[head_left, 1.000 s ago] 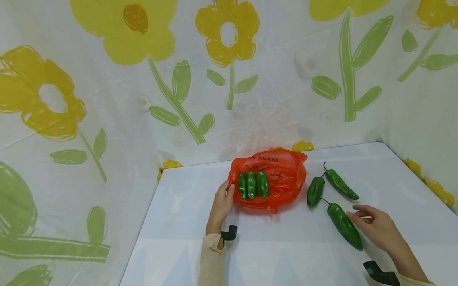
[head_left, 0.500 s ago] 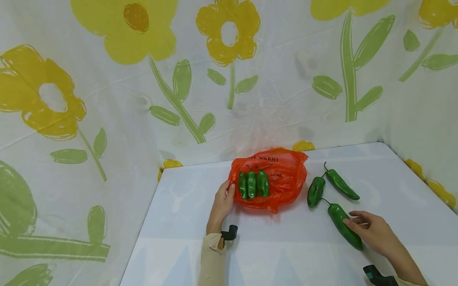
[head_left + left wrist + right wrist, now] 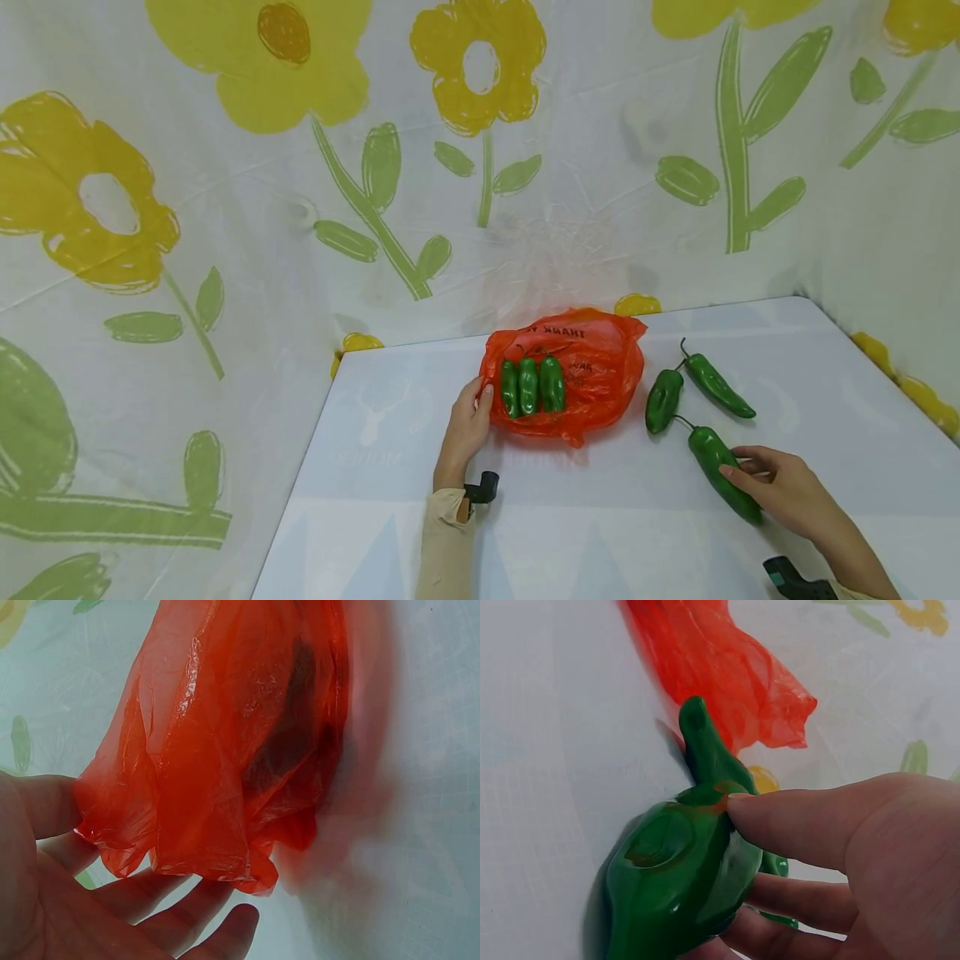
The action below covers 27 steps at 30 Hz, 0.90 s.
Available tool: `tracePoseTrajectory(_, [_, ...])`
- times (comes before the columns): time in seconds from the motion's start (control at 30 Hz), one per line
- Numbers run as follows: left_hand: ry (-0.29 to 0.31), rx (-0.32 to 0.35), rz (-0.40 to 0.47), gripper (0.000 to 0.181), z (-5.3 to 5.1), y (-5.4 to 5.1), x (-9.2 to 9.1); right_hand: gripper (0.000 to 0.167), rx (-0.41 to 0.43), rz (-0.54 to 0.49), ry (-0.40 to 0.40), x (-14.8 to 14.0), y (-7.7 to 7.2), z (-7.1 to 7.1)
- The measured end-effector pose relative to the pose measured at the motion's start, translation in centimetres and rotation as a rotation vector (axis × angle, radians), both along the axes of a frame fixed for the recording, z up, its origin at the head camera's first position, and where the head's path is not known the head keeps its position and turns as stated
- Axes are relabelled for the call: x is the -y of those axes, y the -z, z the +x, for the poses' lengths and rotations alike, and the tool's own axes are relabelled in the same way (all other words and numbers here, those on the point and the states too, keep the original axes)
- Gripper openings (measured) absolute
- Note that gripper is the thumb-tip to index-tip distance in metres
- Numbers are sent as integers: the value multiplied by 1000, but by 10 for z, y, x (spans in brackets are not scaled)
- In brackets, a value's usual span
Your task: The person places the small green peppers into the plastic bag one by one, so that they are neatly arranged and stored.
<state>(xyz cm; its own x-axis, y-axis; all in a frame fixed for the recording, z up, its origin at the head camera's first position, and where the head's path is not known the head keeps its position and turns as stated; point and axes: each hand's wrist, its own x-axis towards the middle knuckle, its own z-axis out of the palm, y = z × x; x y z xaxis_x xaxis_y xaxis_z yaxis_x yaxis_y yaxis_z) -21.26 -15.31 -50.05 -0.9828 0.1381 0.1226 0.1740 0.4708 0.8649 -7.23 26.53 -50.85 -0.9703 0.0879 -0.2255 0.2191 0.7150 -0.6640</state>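
A red plastic bag [image 3: 603,387] lies mouth-up on the table, with three green peppers [image 3: 528,387] side by side inside. My left hand [image 3: 467,427] holds the bag's left rim; in the left wrist view its thumb and fingers [image 3: 184,919] are about the bag's crumpled edge. To the right, my right hand [image 3: 791,492] grips a large green pepper [image 3: 712,458] still lying on the table. The right wrist view has the thumb [image 3: 795,825] on top of this pepper [image 3: 675,877] and the fingers at its side, their tips partly hidden.
Two more green peppers, a short one [image 3: 663,402] and a slim one [image 3: 718,386], lie between the bag and my right hand. The white table [image 3: 570,533] ends at a flower-printed curtain [image 3: 570,183] behind and at the sides.
My right hand has moved left onto the large pepper, and its thumb and fingers have closed about it. The left hand and the bag have stayed in place.
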Motion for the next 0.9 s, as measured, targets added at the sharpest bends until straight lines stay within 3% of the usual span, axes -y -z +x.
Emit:
tracePoseTrajectory(0.57, [1,-3,0,44,0,1,0,65,5,-1,23,-1,-2,2])
tracePoseTrajectory(0.9, [7,-7,1,43,-1,1,-1,73,38,-37,58,-1,-4,2])
